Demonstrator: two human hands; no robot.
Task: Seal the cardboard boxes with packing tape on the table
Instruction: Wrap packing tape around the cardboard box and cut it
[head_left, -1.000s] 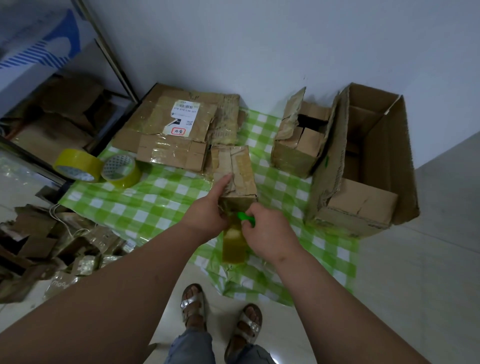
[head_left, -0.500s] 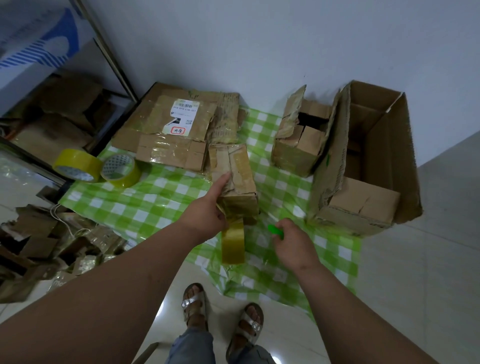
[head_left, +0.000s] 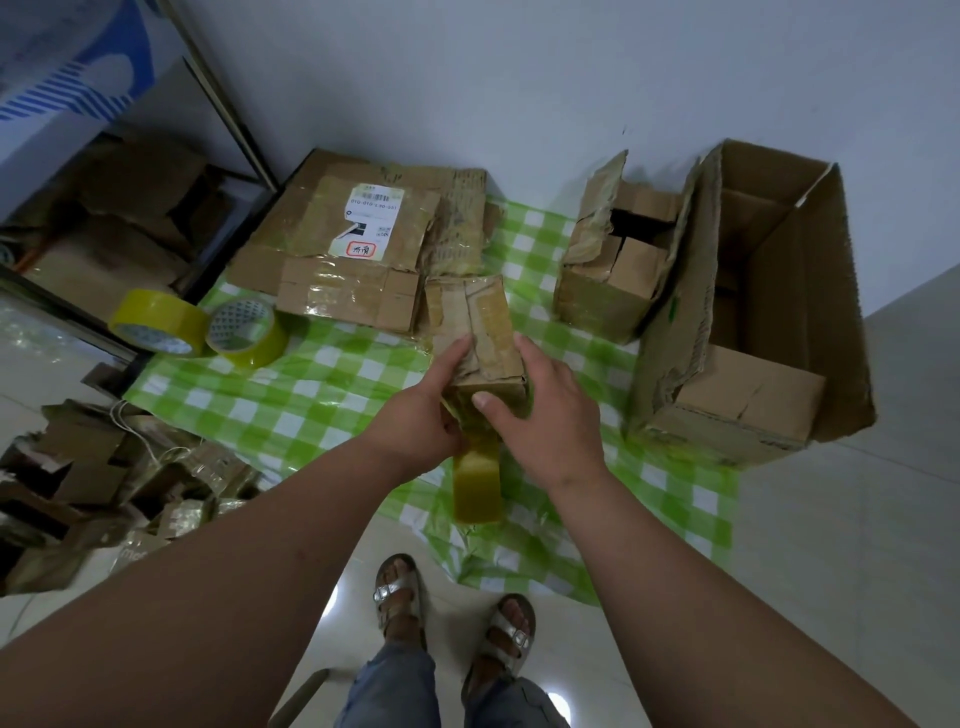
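Note:
A small worn cardboard box is held above the green checked cloth. My left hand grips its near left corner, index finger lying along the top. Around the near right corner curls my right hand, whose thumb presses on the taped end face. A strip of yellowish packing tape hangs down from that end between my hands. Two yellow tape rolls lie at the cloth's left edge.
A flattened, taped cardboard pile lies behind the small box. A torn medium box and a large open box stand at the right. Cardboard scraps litter the floor at left. My sandalled feet stand on the tiles.
My right hand swung out to the right with a green tool, then came back onto the box's right corner; the tool is no longer visible. The left hand kept its hold.

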